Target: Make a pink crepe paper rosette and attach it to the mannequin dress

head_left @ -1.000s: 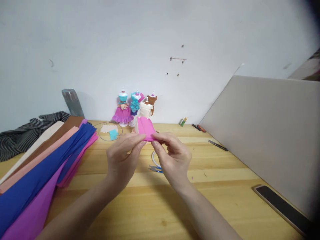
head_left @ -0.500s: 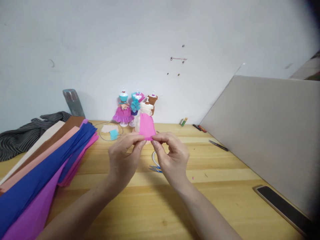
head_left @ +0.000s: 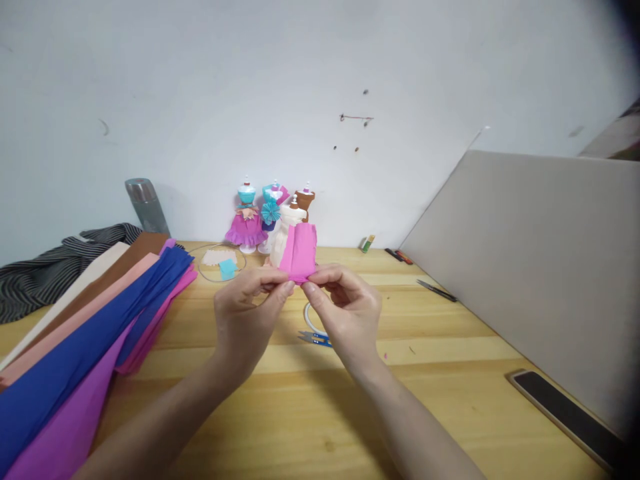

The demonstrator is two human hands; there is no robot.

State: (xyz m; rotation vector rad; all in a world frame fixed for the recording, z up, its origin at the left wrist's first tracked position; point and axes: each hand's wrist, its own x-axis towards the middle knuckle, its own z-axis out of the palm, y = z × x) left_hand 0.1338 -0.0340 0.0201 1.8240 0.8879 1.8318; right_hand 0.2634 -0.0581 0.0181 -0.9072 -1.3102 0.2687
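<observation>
Piece of pink crepe paper [head_left: 303, 249], held up over the wooden table [head_left: 320, 413]; its gathered lower edge was pinched closely between thumb and fingers of the left hand [head_left: 245, 323] and the right hand [head_left: 353, 323], neither being clearly nearer. Its long axis was directed up and away from both grips. Lengthwise folds and a slightly uneven top edge were shown. Behind, a cream-clad dress form [head_left: 293, 215] was partly covered by it. Below, blue-handled snips [head_left: 320, 339] and a white ring [head_left: 307, 317] were partly hidden by the right hand.
</observation>
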